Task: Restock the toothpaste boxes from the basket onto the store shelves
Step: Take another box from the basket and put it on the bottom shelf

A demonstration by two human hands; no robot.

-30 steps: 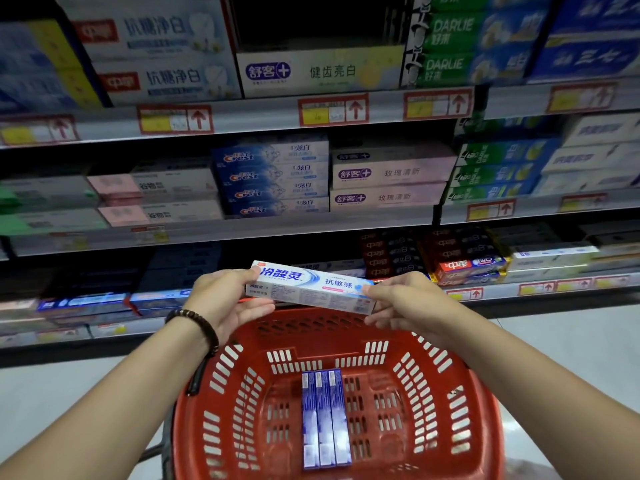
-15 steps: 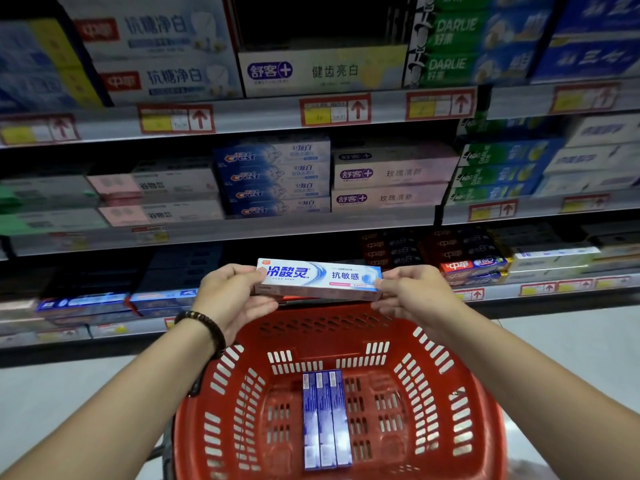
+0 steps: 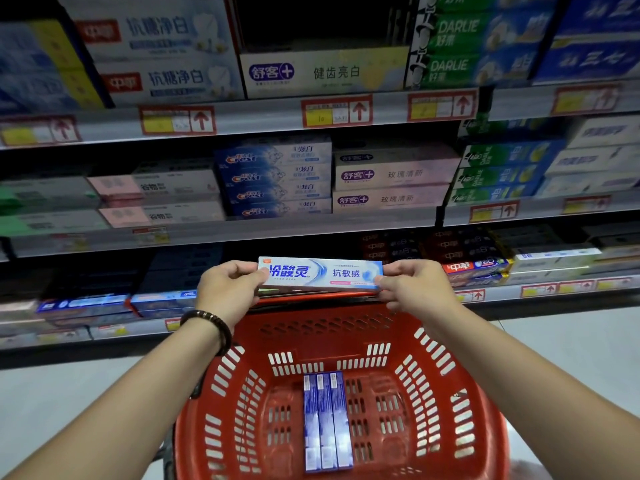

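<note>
Gripping a toothpaste box (image 3: 320,274) by its ends, left hand (image 3: 227,292) and right hand (image 3: 414,289) hold it level, long axis parallel to the shelves (image 3: 277,233) ahead.

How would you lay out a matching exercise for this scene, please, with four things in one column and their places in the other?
Things
1. held toothpaste box
2. three blue boxes
3. beaded bracelet
4. Crest boxes

Places
A. around the left wrist
B. stacked on the middle shelf
C. lying side by side on the floor of the red basket
D. gripped at its ends by the left hand and right hand, above the basket's far rim

Pairs: 1-D, 2-C, 3-A, 4-B
</note>
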